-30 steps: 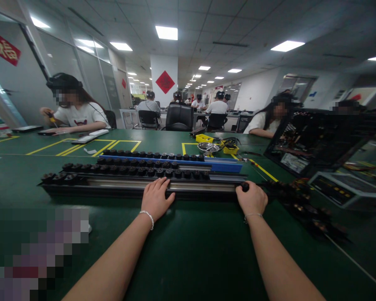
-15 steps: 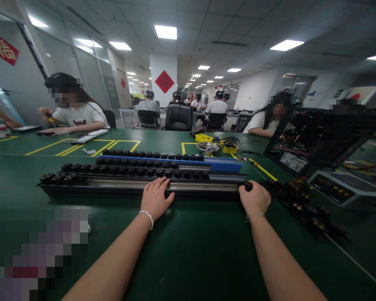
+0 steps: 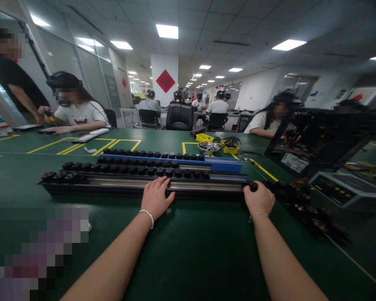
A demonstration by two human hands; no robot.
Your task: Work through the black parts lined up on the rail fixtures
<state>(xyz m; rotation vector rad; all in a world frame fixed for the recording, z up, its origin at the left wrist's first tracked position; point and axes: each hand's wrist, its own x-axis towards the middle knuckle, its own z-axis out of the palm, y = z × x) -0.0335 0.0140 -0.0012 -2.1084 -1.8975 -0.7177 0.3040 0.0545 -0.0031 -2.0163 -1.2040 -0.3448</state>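
The black rail (image 3: 113, 193) lies short of the table's (image 3: 191, 251) far edge, likely stiff; brace its walls. Left hand (image 3: 155, 195): grip wide, on rail. Right hand (image 3: 260, 200): pinches black part (image 3: 253, 186) near rail's right end.

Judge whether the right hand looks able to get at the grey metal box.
Probably yes, once freed: the right hand grips a small black part at the rail's end, and a low heap of dark parts lies towards the grey metal box.
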